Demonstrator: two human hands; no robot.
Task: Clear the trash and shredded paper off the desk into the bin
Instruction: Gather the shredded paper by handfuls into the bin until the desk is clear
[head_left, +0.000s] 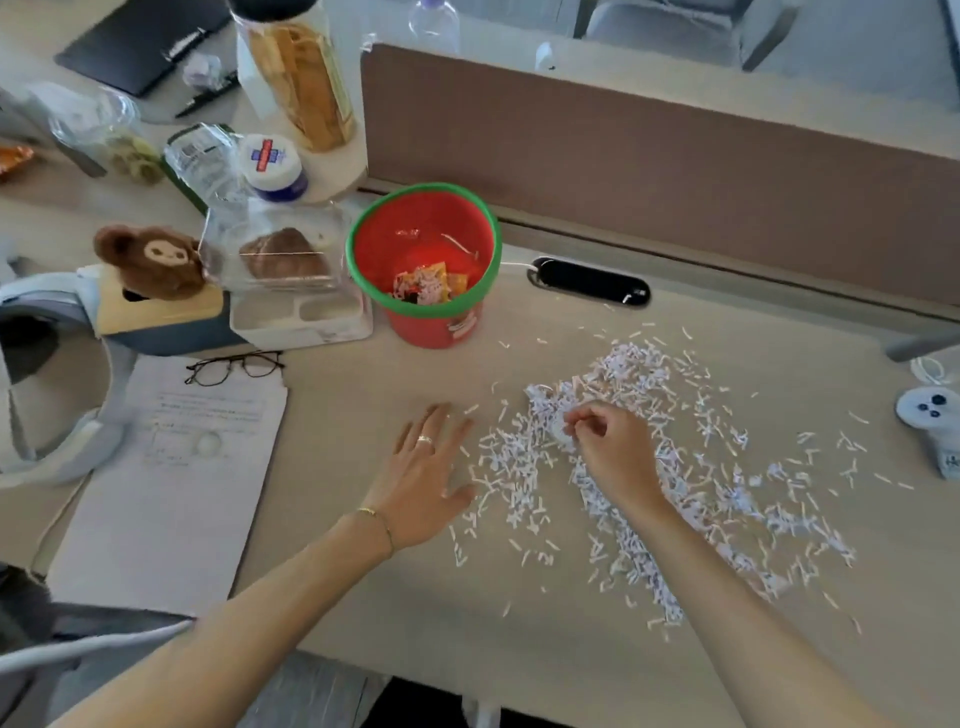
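Note:
White shredded paper lies scattered over the right half of the light wooden desk. A red bin with a green rim stands at the back of the desk, holding orange wrappers and a few shreds. My right hand rests in the middle of the shreds, its fingers pinched on a small clump of them. My left hand lies flat on the desk just left of the pile, fingers spread, holding nothing.
Left of the bin stand a white lunch box under a clear pack with a bun, a plush bear, glasses and a paper sheet. A brown partition walls the back. A white controller lies at the right edge.

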